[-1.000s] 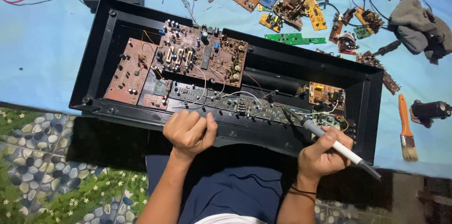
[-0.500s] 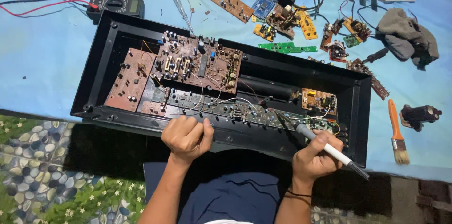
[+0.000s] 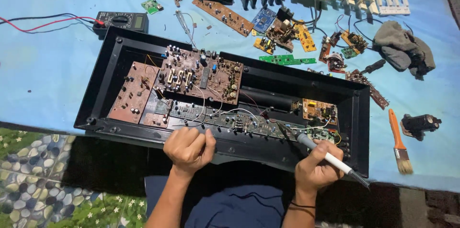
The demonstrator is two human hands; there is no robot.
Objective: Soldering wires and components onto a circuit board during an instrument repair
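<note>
1. While my right hand (image 3: 316, 168) is closed around the white soldering iron (image 3: 326, 155), gripping it like a pen, its dark tip rests on the long green circuit strip (image 3: 239, 121) near the front wall of the black case (image 3: 103, 77).
2. My left hand (image 3: 189, 147) is curled into a loose fist, holding nothing I can make out, and rests on the front rim of the case.
3. Inside the case, brown circuit boards (image 3: 201, 72) fill the left half, and a small orange board (image 3: 319, 110) sits near the right end.
4. On the blue cloth (image 3: 43, 60), a multimeter (image 3: 120, 20) with red and black leads lies just beyond the case's far left corner.
5. An orange-handled brush (image 3: 397, 137) lies near the cloth's right edge, beside the case.
6. Loose boards and a grey rag (image 3: 400, 51) are scattered along the cloth's far side.
</note>
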